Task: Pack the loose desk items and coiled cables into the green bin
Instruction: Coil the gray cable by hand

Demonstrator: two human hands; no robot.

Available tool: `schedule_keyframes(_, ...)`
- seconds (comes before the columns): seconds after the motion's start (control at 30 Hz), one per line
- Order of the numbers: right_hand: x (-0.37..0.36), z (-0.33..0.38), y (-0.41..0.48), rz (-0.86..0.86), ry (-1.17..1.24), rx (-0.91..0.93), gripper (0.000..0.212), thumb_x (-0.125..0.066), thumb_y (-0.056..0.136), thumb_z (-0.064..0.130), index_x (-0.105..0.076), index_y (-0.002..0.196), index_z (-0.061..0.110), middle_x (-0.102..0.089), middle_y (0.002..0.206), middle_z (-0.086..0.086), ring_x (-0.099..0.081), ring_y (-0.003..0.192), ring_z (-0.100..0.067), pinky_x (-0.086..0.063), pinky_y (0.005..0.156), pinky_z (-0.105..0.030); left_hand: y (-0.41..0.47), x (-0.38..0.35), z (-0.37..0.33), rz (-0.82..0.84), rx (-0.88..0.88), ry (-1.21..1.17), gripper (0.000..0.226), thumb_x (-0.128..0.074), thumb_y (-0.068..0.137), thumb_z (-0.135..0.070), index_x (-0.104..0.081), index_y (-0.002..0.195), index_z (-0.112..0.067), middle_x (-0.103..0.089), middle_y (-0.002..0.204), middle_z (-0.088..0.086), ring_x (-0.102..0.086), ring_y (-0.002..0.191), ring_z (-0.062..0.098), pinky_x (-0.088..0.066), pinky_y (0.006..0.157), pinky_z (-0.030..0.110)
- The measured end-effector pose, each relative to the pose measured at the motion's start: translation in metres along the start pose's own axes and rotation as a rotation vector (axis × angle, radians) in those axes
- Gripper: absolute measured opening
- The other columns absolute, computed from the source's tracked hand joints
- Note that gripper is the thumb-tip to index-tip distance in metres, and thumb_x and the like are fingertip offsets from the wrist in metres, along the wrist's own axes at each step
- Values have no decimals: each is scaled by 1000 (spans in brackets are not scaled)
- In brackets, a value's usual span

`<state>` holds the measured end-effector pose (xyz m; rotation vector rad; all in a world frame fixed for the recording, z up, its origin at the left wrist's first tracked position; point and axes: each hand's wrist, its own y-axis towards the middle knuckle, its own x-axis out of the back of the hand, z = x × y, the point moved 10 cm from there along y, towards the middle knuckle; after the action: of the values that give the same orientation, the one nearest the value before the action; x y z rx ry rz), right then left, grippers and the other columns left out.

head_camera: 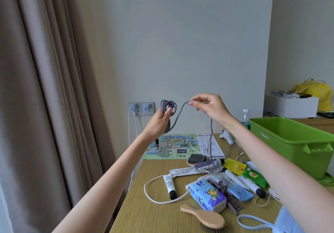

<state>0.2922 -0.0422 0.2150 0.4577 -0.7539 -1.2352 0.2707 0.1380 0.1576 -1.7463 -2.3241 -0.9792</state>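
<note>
Holding a bundle of grey loops, the left hand was closed around the coiled part of the grey cable above the far left of the desk, while the right hand pinched the same cable's free run between thumb and fingertips, the rest hanging down to the clutter. The green bin stood at the right of the desk, with a white cable, a tissue pack and a wooden hairbrush lying nearer.

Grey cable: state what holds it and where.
The left hand grips the grey cable by its wound coil; the right hand pinches the loose run between fingertips.
</note>
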Motion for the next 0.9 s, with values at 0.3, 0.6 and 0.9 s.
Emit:
schedule_keyframes(0.3, -2, 31, 9, 61, 23, 46, 17, -68, 87, 6, -70, 97, -7, -52, 58, -5, -40, 38, 1, -27, 43, -8, -26, -42, -52, 236, -160, -28, 32, -41, 100, -42, -48, 94, -11, -41, 83, 3, -37, 75, 12, -34, 69, 27)
schedule_keyframes(0.6, 10, 9, 9, -15, 108, -34, 12, -66, 91, 21, -67, 89, 9, -50, 58, 3, -37, 40, 0, -26, 41, -10, -30, -43, -63, 263, -38, -118, 22, -45, 98, -23, -64, 102, -13, -59, 97, -6, -52, 91, 4, -38, 81, 15)
schedule_keyframes(0.9, -10, -25, -13, 161, 276, -250, 34, -42, 102, 33, -53, 76, 13, -30, 58, 2, -27, 48, -11, -20, 47, -23, -26, -12, -68, 53, -38, -318, 31, -42, 95, -28, -68, 107, -17, -39, 88, 5, -34, 70, 15, -27, 61, 29)
